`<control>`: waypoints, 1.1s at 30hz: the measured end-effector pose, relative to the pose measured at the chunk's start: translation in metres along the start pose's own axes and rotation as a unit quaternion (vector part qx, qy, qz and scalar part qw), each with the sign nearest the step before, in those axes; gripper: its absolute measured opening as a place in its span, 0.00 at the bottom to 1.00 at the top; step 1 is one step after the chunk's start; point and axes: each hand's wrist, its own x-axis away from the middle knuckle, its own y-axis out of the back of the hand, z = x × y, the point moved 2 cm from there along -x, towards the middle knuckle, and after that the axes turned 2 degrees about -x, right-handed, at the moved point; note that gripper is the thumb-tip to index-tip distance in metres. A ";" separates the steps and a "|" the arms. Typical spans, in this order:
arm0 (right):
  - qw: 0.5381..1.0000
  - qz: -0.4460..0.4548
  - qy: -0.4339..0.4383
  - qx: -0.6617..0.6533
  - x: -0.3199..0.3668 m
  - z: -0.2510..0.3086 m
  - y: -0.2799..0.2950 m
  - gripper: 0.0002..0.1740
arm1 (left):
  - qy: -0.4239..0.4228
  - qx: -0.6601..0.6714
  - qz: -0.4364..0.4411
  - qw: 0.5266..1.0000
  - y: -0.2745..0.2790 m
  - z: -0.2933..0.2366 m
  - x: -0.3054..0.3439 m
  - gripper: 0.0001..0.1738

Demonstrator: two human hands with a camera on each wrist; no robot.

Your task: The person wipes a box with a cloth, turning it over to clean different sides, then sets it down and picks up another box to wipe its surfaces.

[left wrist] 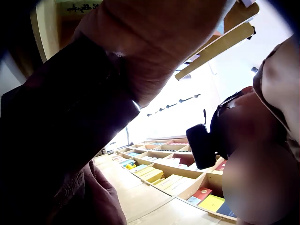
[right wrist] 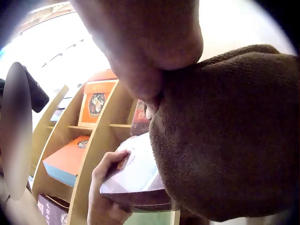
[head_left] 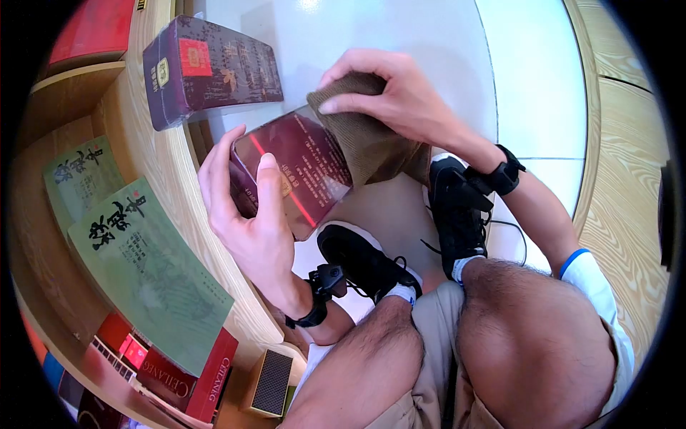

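Observation:
In the head view my left hand point(head_left: 251, 232) grips a maroon box point(head_left: 289, 168) with printed lettering and a glossy wrap, its thumb lying over the near face. My right hand point(head_left: 404, 93) pinches a brown cloth point(head_left: 357, 139), which drapes across the box's right end and covers that part. In the right wrist view the cloth point(right wrist: 225, 131) fills the right side, and the box point(right wrist: 138, 171) shines with glare beside it, held from below by the left hand point(right wrist: 105, 194). The left wrist view shows the left hand point(left wrist: 154, 42) only near the wrist; the box is hidden there.
A second dark box point(head_left: 214, 71) stands at the upper left beside the wooden shelf edge point(head_left: 239, 297). Green printed packages point(head_left: 146, 261) and red boxes point(head_left: 214, 375) lie in the shelf at left. Black shoes point(head_left: 368, 261) are below the hands, on the pale floor point(head_left: 536, 121).

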 end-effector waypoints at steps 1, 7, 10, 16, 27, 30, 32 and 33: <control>0.999 0.021 0.024 0.015 0.002 0.000 0.003 0.14 | 0.004 0.009 -0.001 1.000 0.000 0.001 0.000 0.20; 0.986 0.153 0.062 -0.013 0.014 0.005 -0.001 0.12 | 0.025 0.006 0.008 1.000 0.002 -0.001 0.000 0.20; 0.982 0.172 0.070 -0.018 0.016 0.006 -0.007 0.12 | 0.020 0.009 0.004 1.000 0.001 0.002 0.000 0.20; 0.986 0.151 0.072 0.021 0.017 0.005 -0.014 0.12 | 0.017 -0.002 0.007 1.000 0.002 -0.001 0.000 0.20; 0.989 0.104 0.091 0.044 0.011 -0.001 -0.015 0.13 | 0.017 -0.020 0.007 1.000 0.002 -0.004 0.000 0.20; 0.989 0.110 0.089 0.037 0.010 0.000 -0.015 0.13 | 0.011 -0.021 0.008 1.000 0.001 -0.005 0.000 0.20; 0.989 0.103 0.093 0.044 0.010 -0.001 -0.015 0.13 | 0.011 -0.020 0.009 1.000 0.002 -0.005 0.000 0.20; 0.989 0.103 0.093 0.044 0.010 -0.001 -0.015 0.13 | 0.014 -0.021 0.010 1.000 0.002 -0.005 0.000 0.20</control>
